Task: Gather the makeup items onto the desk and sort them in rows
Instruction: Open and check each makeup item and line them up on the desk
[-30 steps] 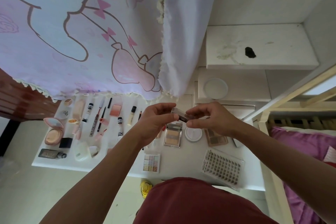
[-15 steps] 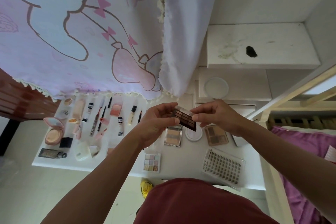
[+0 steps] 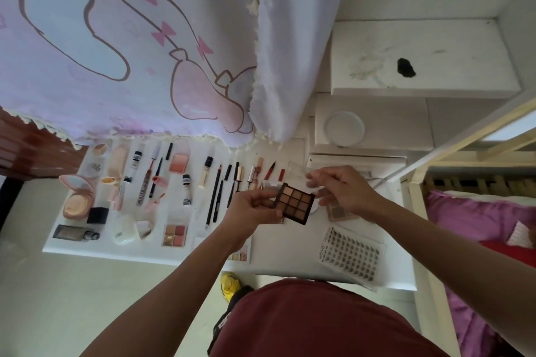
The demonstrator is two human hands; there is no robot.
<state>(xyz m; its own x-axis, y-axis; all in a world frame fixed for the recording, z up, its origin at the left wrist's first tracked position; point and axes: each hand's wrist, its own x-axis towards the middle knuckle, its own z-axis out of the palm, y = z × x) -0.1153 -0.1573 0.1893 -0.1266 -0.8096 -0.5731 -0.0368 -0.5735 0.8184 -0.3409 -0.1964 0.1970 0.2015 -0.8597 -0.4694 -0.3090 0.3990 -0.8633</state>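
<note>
A dark brown eyeshadow palette (image 3: 295,203) with nine brown pans is held above the white desk (image 3: 290,269). My left hand (image 3: 255,209) grips its left edge. My right hand (image 3: 339,191) pinches the palette's clear lid (image 3: 297,169), which stands open behind the pans. Below, makeup lies in rows: a pink compact (image 3: 77,197), a foundation bottle (image 3: 75,232), a blush (image 3: 178,162), pencils (image 3: 216,197), a four-pan palette (image 3: 174,235) and a lash tray (image 3: 351,255). Another beige palette (image 3: 336,211) is half hidden under my right hand.
A cartoon-print curtain (image 3: 130,52) hangs over the desk's far edge. White steps (image 3: 420,58) with a round lid (image 3: 343,127) rise at the back right. A bed with purple bedding (image 3: 478,217) is on the right. A yellow shoe (image 3: 229,284) lies under the desk.
The palette, edge-on a second ago, has been opened and tilted so its pans face me. My right hand has lifted the clear lid away.
</note>
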